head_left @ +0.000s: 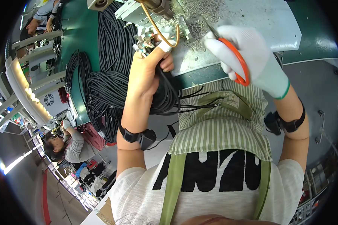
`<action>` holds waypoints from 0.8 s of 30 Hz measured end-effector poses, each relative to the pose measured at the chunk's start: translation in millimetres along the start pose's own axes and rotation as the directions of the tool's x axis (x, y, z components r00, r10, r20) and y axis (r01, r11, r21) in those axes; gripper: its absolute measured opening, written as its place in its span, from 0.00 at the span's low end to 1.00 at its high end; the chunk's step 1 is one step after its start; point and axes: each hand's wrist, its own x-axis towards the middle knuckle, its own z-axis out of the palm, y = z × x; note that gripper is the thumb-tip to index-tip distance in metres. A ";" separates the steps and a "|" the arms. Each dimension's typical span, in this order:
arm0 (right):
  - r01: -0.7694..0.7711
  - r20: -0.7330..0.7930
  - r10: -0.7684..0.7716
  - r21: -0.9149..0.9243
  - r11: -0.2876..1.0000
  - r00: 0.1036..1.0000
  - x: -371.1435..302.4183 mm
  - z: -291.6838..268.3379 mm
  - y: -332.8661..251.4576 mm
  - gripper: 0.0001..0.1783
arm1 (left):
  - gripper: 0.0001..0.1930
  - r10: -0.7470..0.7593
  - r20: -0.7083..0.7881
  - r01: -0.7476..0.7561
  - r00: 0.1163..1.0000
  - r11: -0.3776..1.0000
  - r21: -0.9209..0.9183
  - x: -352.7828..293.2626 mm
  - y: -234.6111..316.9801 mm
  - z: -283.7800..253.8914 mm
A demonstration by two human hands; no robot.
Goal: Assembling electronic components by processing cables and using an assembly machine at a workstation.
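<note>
The left hand grips black cables, their metal ends bunched over the table, as the gloved right hand clasps red-handled scissors; a slip of the blade could nick cables or exposed fingers.

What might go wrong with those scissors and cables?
The orange-handled scissors in the gloved right hand might nick the left hand, which wears no full glove. The black cables near the apron could snag. Little silvery bits scattered on the board might prick fingers.
</note>
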 end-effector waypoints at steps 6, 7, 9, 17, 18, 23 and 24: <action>0.564 0.067 -0.563 -0.204 0.800 0.824 65.7 -5.2 24.5 0.15 | 0.05 -0.019 0.057 0.011 0.998 0.990 0.141 21.8 14.1 6.5; 0.429 0.100 -0.425 -0.019 0.903 0.900 69.9 -6.2 19.1 0.13 | 0.05 -0.009 0.085 -0.007 0.996 0.983 0.185 25.0 15.7 3.4; 0.259 0.170 -0.287 0.166 0.951 0.943 74.3 -7.6 7.5 0.12 | 0.05 0.002 0.102 -0.025 0.995 0.973 0.231 27.8 16.8 1.0; -0.074 0.207 0.012 0.295 0.953 0.978 72.2 -1.1 1.8 0.12 | 0.04 0.082 0.083 -0.106 0.993 0.934 0.342 29.5 17.2 2.7; 0.187 0.158 -0.211 0.150 0.971 0.965 75.1 -0.3 13.2 0.13 | 0.04 0.102 0.078 -0.124 0.992 0.917 0.380 29.0 16.9 3.7; 0.351 0.167 -0.346 -0.002 0.936 0.923 74.3 0.0 22.1 0.14 | 0.07 0.204 0.056 -0.206 0.977 0.862 0.462 21.4 11.4 6.5; 0.182 0.194 -0.195 0.082 0.980 0.961 73.6 -0.3 20.4 0.13 | 0.08 0.234 0.042 -0.226 0.971 0.856 0.464 20.2 9.6 6.4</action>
